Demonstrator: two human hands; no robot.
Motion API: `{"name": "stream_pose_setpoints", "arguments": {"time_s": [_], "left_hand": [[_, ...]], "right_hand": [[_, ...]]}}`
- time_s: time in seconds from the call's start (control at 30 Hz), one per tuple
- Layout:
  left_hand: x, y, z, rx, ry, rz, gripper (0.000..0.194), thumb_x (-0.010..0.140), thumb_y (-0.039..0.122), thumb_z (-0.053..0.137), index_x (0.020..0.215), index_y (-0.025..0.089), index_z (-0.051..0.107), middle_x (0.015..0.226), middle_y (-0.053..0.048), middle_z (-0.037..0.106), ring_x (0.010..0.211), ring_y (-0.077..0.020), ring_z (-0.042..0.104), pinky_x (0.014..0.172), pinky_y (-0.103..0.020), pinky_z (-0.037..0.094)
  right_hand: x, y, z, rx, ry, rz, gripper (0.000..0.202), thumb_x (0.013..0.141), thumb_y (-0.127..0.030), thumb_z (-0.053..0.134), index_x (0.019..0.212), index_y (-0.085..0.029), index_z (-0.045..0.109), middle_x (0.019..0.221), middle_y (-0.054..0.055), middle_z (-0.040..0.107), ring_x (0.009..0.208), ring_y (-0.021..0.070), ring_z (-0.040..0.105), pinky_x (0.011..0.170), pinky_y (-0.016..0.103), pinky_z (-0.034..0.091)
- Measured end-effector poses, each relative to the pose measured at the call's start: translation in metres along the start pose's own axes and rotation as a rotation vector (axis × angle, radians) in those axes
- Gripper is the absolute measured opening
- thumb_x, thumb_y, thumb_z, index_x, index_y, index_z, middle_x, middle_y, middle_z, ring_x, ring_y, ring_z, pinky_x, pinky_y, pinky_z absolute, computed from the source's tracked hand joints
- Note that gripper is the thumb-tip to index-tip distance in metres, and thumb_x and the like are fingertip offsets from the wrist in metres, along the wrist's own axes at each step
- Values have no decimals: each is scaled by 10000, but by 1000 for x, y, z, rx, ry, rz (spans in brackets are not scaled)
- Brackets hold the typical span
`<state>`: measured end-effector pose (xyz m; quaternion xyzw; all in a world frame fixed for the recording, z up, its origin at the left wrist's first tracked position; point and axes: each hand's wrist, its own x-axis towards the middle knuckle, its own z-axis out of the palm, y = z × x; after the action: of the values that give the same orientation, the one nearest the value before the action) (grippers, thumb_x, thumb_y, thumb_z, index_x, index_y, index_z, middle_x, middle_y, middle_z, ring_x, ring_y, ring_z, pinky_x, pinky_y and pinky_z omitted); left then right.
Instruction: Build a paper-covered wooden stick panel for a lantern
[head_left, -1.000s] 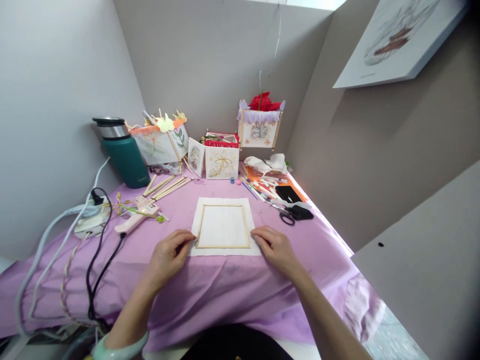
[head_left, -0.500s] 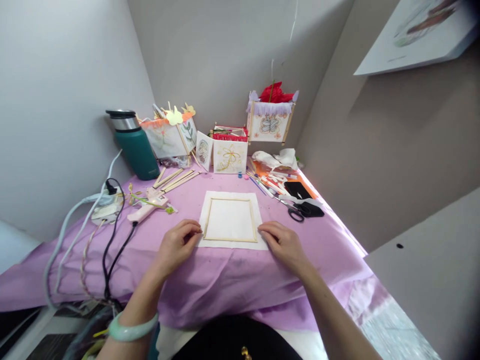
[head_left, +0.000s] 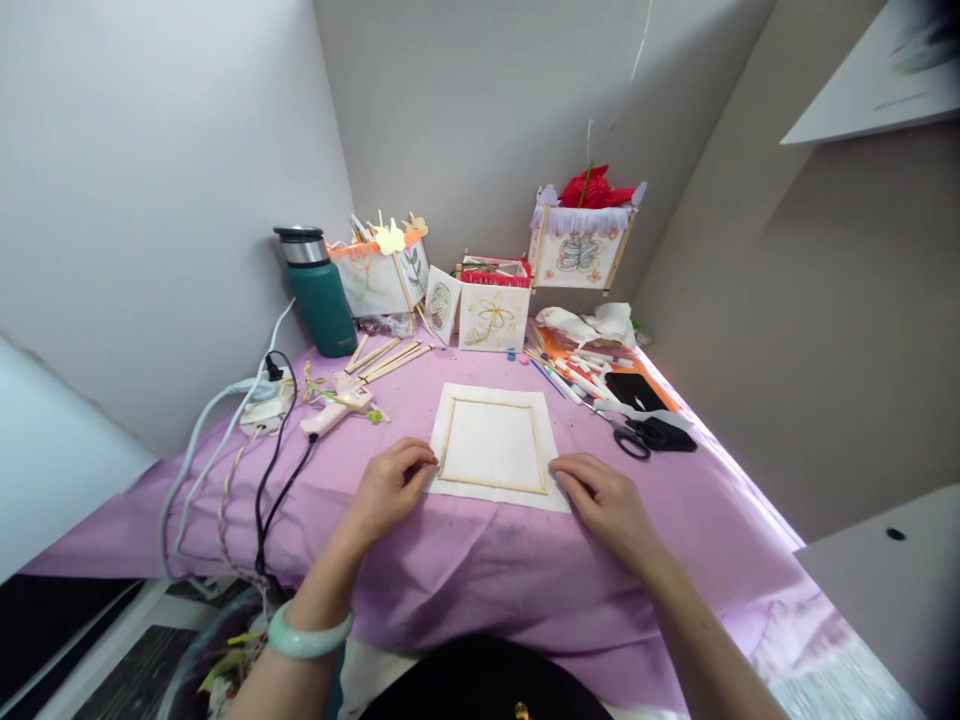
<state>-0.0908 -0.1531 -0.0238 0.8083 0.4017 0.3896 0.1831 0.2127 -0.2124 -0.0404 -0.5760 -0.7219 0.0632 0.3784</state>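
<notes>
1. Shows purple cloth (head_left: pixel 480 560) spread across the table.
2. Centers a white sheet (head_left: pixel 491 440) near the front, bearing a flat stick frame (head_left: pixel 493 486).
3. Includes a teal bottle (head_left: pixel 324 308) upright, far left.
4. Captures left hand (head_left: pixel 391 487) and right hand (head_left: pixel 606 497), fingers curled at opposite sheet edges; cannot tell pinch from touch.
5. Includes scissors (head_left: pixel 618 431) at right.

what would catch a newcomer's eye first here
Probably the red flower atop the hanging box, against the grey back wall. Then the teal bottle at the table's left rear, and the white sheet with its stick frame, between the two hands.
</notes>
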Motion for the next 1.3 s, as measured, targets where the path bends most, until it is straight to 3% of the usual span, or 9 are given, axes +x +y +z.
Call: {"name": "stream_pose_setpoints", "arguments": {"time_s": [0.43, 0.73, 0.9, 1.0, 1.13, 1.3], "left_hand": [[-1, -5, 3, 0, -4, -15, 135, 824, 130, 533, 829, 179, 659, 906, -46, 663, 829, -142, 627, 762, -257, 487], [-1, -6, 2, 9, -19, -26, 147, 862, 215, 507, 863, 184, 651, 946, -57, 669, 875, -160, 628, 793, -274, 485], [13, -3, -4, 72, -74, -117, 189, 850, 292, 509, 896, 189, 662, 878, -41, 691, 787, -165, 639, 715, -273, 488], [29, 0, -6, 125, -58, -135, 222, 837, 305, 496, 918, 188, 666, 873, -41, 695, 757, -171, 634, 687, -281, 486], [40, -5, 0, 184, -49, -69, 260, 836, 295, 461, 941, 172, 664, 979, -83, 687, 869, -209, 627, 801, -344, 493], [35, -20, 11, 237, -44, -47, 283, 850, 292, 446, 970, 160, 666, 1035, -110, 674, 972, -242, 601, 878, -394, 480]], "right_hand": [[0, 1, -1, 27, -37, 19, 232, 926, -325, 473, 946, -235, 685, 1021, 37, 700, 946, 198, 651, 832, 317, 493], [1, -3, -1, 85, -35, 84, 237, 912, -323, 481, 940, -231, 698, 1014, 32, 705, 939, 189, 648, 834, 299, 482], [28, -11, -15, 62, -72, 194, 226, 869, -283, 508, 897, -229, 726, 957, 24, 735, 881, 185, 665, 792, 285, 487], [56, -11, -18, -5, -19, 201, 227, 858, -261, 512, 910, -235, 731, 974, 17, 739, 886, 180, 662, 802, 279, 474], [80, 5, -2, -66, 49, 234, 245, 883, -241, 482, 936, -229, 720, 1004, 22, 731, 927, 179, 650, 821, 281, 454], [77, 23, 18, -155, 42, 239, 220, 886, -218, 496, 927, -220, 712, 989, 37, 716, 917, 177, 636, 804, 274, 425]]}}
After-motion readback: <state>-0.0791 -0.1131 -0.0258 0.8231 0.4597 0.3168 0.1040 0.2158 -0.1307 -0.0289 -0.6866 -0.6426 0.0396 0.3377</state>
